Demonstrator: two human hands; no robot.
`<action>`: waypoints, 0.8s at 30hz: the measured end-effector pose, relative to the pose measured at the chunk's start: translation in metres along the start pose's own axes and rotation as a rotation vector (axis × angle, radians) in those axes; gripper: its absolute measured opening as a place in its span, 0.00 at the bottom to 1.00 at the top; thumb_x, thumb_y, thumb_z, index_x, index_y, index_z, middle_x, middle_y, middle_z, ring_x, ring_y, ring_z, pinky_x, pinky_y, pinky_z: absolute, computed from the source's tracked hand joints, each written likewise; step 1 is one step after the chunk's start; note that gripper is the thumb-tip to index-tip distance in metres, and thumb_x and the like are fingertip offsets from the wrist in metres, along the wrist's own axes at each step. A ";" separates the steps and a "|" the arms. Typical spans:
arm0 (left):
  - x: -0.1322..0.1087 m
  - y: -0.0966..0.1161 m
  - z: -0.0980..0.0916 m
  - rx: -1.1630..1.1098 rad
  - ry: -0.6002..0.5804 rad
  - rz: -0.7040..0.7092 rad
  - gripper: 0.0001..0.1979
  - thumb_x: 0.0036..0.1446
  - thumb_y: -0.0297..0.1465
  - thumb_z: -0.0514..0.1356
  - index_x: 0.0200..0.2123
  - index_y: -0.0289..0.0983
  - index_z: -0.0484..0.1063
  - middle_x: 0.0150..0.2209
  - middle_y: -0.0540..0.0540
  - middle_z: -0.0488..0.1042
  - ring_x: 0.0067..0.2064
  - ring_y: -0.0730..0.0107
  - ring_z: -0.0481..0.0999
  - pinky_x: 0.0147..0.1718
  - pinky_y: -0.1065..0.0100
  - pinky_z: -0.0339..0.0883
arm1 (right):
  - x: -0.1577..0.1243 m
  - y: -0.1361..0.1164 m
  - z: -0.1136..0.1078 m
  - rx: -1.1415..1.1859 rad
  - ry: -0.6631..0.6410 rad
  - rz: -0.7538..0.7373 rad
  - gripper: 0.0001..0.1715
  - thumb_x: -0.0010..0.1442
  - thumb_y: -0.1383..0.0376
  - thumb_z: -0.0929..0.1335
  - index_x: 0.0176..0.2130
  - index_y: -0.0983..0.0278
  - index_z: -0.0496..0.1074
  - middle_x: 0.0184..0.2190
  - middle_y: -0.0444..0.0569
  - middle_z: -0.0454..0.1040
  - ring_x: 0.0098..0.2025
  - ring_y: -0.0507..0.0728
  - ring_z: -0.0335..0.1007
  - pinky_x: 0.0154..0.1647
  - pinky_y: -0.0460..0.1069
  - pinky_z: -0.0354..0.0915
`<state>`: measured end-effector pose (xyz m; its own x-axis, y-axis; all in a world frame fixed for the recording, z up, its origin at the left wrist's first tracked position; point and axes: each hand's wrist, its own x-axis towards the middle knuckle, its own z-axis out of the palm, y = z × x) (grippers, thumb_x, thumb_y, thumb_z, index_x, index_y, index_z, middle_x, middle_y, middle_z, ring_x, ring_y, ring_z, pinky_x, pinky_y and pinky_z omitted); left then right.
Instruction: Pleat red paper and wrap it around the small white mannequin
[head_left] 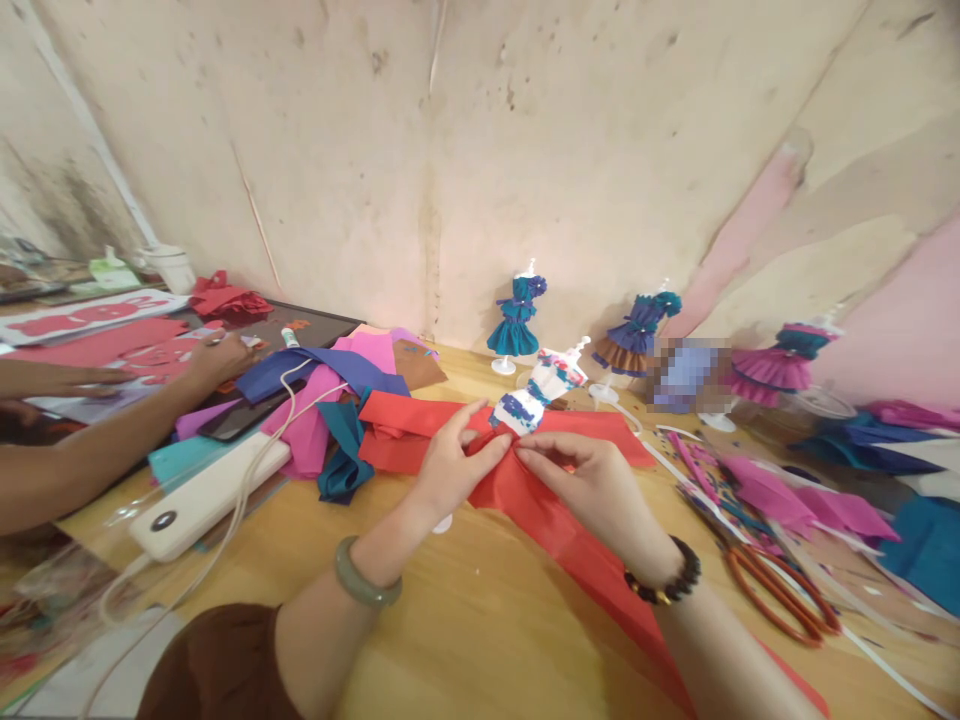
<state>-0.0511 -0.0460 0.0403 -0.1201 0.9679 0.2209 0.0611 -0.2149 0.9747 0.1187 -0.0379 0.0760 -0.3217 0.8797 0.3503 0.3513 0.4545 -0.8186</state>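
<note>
A small white dress form (551, 378) with blue and red patches on it leans to the right, just beyond my hands. My left hand (457, 465) pinches a long strip of red cloth (559, 530) against the form's lower end, thumb and fingers together. On the other side my right hand (589, 480) grips the same strip between thumb and fingertips. The strip runs down to the lower right, beneath my right forearm. A folded red piece (405, 430) lies behind my left hand. My fingers cover the spot where cloth and form meet.
Three dressed forms (514, 325) stand along the wall. Orange-handled scissors (784, 595) and cloth scraps (847, 510) lie at the right. To the left are a white power bank (206, 500) with cables, coloured cloth (322, 375) and another person's hands (217, 360) over red cutouts.
</note>
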 end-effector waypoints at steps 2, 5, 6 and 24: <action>0.000 -0.001 0.000 0.015 -0.002 0.002 0.34 0.53 0.40 0.65 0.61 0.36 0.64 0.29 0.49 0.74 0.33 0.66 0.73 0.35 0.67 0.67 | 0.000 0.001 0.001 0.003 0.006 0.016 0.12 0.57 0.57 0.68 0.34 0.61 0.79 0.32 0.48 0.81 0.33 0.57 0.76 0.37 0.51 0.71; 0.000 -0.001 0.001 0.025 -0.003 0.002 0.33 0.54 0.40 0.64 0.61 0.36 0.63 0.29 0.49 0.74 0.33 0.67 0.73 0.36 0.67 0.66 | 0.001 0.002 0.002 0.017 0.021 0.034 0.11 0.56 0.57 0.69 0.32 0.61 0.77 0.30 0.47 0.80 0.32 0.56 0.75 0.35 0.50 0.70; -0.001 0.000 0.001 0.027 -0.003 0.000 0.33 0.54 0.39 0.64 0.61 0.36 0.63 0.29 0.49 0.73 0.33 0.67 0.72 0.35 0.67 0.66 | 0.001 0.002 0.002 0.019 0.028 0.039 0.11 0.56 0.57 0.69 0.32 0.62 0.77 0.29 0.47 0.80 0.31 0.56 0.75 0.35 0.50 0.70; 0.000 -0.002 0.000 -0.011 -0.021 0.023 0.32 0.54 0.40 0.65 0.60 0.36 0.64 0.31 0.48 0.76 0.37 0.64 0.75 0.38 0.66 0.67 | -0.001 0.005 0.008 -0.002 0.109 0.037 0.12 0.58 0.56 0.69 0.32 0.62 0.73 0.30 0.49 0.79 0.32 0.57 0.75 0.34 0.51 0.68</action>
<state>-0.0509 -0.0457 0.0384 -0.0982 0.9651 0.2427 0.0530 -0.2385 0.9697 0.1140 -0.0381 0.0683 -0.2116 0.9056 0.3676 0.3633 0.4221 -0.8306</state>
